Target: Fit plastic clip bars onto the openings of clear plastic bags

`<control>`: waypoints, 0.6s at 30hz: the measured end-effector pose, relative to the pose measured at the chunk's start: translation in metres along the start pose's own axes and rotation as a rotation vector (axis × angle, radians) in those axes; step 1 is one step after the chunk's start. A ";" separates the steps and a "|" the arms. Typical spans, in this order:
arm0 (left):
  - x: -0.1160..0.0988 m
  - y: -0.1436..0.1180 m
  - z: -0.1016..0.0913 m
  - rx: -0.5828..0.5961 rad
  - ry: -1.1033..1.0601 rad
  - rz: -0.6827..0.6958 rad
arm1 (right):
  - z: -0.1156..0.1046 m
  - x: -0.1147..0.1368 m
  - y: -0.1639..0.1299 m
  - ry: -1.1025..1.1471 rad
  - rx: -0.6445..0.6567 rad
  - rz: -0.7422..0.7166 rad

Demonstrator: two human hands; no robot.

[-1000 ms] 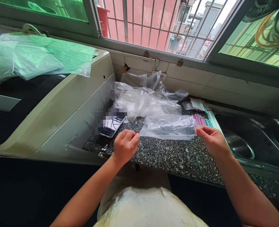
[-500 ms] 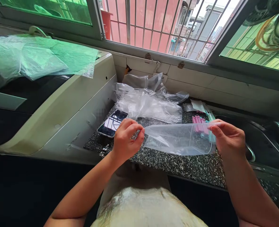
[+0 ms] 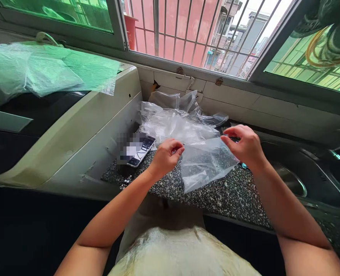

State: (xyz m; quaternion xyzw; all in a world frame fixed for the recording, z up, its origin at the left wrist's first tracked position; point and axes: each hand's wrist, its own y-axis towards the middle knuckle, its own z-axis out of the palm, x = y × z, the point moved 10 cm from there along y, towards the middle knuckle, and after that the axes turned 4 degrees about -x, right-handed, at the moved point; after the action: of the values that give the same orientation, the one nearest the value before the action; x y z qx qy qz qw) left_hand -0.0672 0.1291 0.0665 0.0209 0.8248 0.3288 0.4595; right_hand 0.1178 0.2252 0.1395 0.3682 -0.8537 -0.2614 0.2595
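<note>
The clear plastic bag (image 3: 206, 163), lying flat on the desk (image 3: 230, 195) a second ago and stretched wide between the hands half a second ago, now hangs upright from its top edge. The left hand (image 3: 167, 155) and right hand (image 3: 243, 145) stand closer together and farther from the near edge. The right hand now covers the pink strips.
</note>
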 end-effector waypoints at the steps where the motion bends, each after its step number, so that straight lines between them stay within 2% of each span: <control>1: 0.000 0.000 0.000 -0.001 0.000 -0.002 | 0.009 0.016 0.008 0.024 0.040 -0.078; 3: 0.000 0.001 0.000 -0.005 0.003 -0.006 | 0.035 0.044 0.020 0.108 0.169 -0.226; 5: 0.001 0.000 0.000 -0.008 0.010 -0.005 | 0.065 0.063 0.025 0.187 0.353 -0.322; 8: 0.002 -0.002 -0.001 -0.018 0.012 -0.005 | 0.104 0.078 0.024 0.277 0.601 -0.402; 11: 0.006 -0.005 -0.003 -0.027 -0.011 -0.028 | 0.128 0.085 0.017 0.367 0.811 -0.432; 13: 0.010 -0.007 -0.004 -0.035 -0.039 -0.053 | 0.134 0.085 0.015 0.392 0.858 -0.420; 18: 0.022 -0.007 -0.005 -0.058 -0.103 -0.130 | 0.136 0.081 0.015 0.397 0.829 -0.370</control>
State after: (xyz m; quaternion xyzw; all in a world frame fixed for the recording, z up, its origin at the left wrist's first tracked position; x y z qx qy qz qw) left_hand -0.0821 0.1278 0.0480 -0.0293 0.7898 0.3206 0.5220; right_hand -0.0244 0.2068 0.0698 0.6285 -0.7403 0.1336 0.1979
